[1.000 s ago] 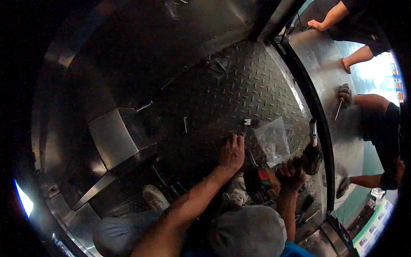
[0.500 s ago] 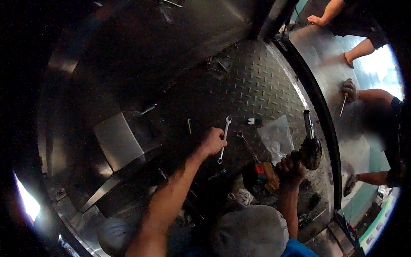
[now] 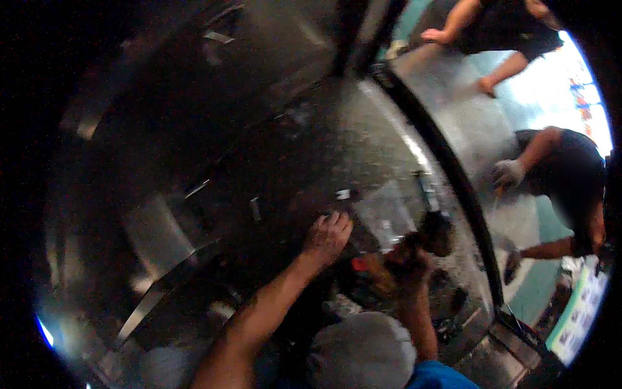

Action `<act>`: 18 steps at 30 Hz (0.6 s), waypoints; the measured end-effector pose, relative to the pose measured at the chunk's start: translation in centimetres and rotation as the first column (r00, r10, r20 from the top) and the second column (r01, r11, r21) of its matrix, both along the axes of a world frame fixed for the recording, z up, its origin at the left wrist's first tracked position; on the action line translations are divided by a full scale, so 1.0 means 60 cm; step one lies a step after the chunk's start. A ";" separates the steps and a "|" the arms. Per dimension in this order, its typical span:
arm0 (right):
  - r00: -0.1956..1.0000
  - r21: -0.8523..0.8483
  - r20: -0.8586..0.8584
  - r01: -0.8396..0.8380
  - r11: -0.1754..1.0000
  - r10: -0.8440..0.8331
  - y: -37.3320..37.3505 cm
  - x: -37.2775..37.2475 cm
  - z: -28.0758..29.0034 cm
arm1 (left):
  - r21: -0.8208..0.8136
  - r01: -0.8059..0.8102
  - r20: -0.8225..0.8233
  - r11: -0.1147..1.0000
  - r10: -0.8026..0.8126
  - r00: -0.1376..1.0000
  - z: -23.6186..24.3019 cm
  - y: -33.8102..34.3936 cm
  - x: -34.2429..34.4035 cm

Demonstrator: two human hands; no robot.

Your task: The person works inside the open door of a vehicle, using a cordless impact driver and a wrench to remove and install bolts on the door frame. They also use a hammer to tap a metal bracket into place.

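In a blurred view, my left hand (image 3: 327,236) is low over the dark floor, fingers bent; what they hold, if anything, is unclear. My right hand (image 3: 414,259) is closed on a dark power tool (image 3: 434,233) with a long metal socket (image 3: 429,191). Between my hands lie a clear plastic bag (image 3: 381,211), a small white piece (image 3: 343,193) and a red and brown object (image 3: 369,266).
A metal housing (image 3: 159,236) is at left. A black frame edge (image 3: 447,168) curves along the right. Beyond it two co-workers (image 3: 463,19) (image 3: 567,168) lean over a metal panel (image 3: 466,123); the lower one wears gloves and holds a screwdriver.
The wrench seen in my left hand half a second ago cannot be made out now. The view has shifted and blurred. The power tool remains in my right hand.
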State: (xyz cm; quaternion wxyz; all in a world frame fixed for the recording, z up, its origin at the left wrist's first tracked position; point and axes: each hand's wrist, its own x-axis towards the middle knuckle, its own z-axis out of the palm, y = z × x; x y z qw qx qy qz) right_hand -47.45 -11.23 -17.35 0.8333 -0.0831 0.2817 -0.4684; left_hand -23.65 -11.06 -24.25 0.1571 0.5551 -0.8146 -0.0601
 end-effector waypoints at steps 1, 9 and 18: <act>0.998 0.101 0.027 0.054 0.993 -0.057 -0.004 0.029 0.018 | -0.032 0.074 -0.038 0.997 -0.075 0.996 -0.024 0.005 -0.019; 0.989 0.161 -0.145 0.044 0.986 -0.021 0.010 0.016 0.022 | 0.317 0.277 0.113 0.907 -0.326 0.939 -0.037 0.009 -0.017; 0.994 0.296 -0.113 0.043 0.954 -0.010 0.012 0.037 0.013 | 0.873 0.188 -0.089 0.450 -0.231 0.969 0.259 -0.051 0.237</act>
